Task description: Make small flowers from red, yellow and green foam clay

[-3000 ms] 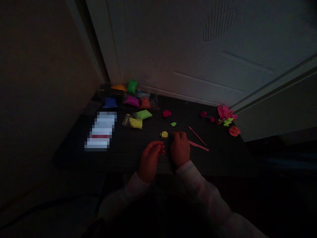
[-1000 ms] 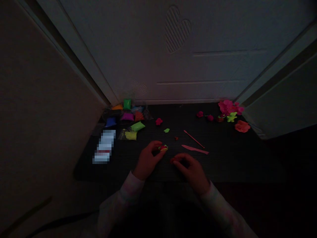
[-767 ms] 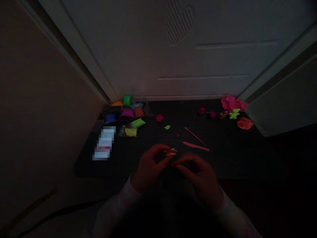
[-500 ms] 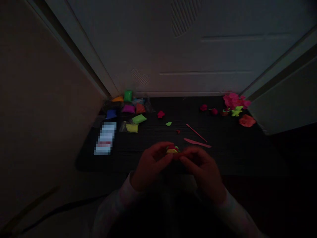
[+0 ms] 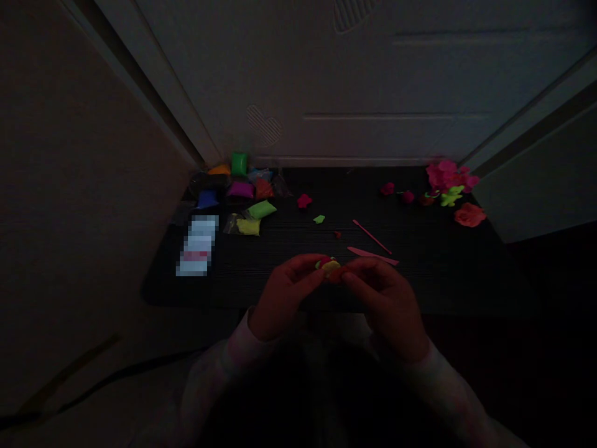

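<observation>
Between my two hands is a small clay figure [image 5: 331, 267] with a yellow front, red parts and green bits at its edge. My left hand [image 5: 290, 297] pinches it from the left with thumb and fingers. From the right, my right hand [image 5: 389, 305] is closed on its reddish-brown lower edge. The fingertips cover part of the piece, and the dim light hides detail. Just beyond my right hand lie a pink clay knife [image 5: 372, 256] and a thin pink clay tool [image 5: 372, 236]. A small red clay bit [image 5: 337, 234] and a light green clay bit [image 5: 319, 219] lie farther back.
Packets of coloured clay, among them a green packet [image 5: 239, 164] and a yellow packet [image 5: 249, 227], cover the table's left back. A lit phone-like screen [image 5: 198, 246] is nearby. Finished clay pieces, including an orange one [image 5: 470, 214], sit back right. A white door [image 5: 298, 74] stands behind.
The view has tilted slightly downward, so the table things sit higher in the picture. The clay figure has turned a little in my fingers, showing more of its yellow front. Both hands keep hold.
</observation>
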{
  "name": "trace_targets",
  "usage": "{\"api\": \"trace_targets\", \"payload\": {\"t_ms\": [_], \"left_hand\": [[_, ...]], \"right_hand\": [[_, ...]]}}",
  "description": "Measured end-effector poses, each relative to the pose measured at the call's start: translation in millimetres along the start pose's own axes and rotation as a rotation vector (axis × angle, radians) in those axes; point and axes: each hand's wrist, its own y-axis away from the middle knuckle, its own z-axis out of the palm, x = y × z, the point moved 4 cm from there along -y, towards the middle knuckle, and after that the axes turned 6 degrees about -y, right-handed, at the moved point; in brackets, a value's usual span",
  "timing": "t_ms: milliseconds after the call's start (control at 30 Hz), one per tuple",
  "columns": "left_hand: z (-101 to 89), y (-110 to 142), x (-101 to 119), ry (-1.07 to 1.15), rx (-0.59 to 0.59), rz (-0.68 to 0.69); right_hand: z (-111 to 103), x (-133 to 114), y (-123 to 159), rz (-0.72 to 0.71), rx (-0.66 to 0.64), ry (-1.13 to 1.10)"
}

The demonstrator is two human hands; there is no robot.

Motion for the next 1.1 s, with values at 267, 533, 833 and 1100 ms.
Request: {"api": "trace_targets", "payload": {"t_ms": [267, 533, 833, 1100], "left_hand": [[0.1, 1.0, -1.1, 0.0, 0.001, 0.021], [-1.4, -0.7, -6.2, -0.013, -0.011, -0.013], [-0.4, 0.0, -6.3, 0.008, -0.013, -0.022], [1.0, -0.5, -8.6, 0.075, -0.018, -0.048]], "right_hand": [[-0.3, 2.6, -2.4, -0.008, -0.025, 0.07], [0.2, 3.1, -3.6, 0.036, -0.025, -0.008], [-1.2, 5.5, -2.4, 0.049, -0.023, -0.029], [0.4, 7.7, -3.0, 0.058, -0.021, -0.076]]}}
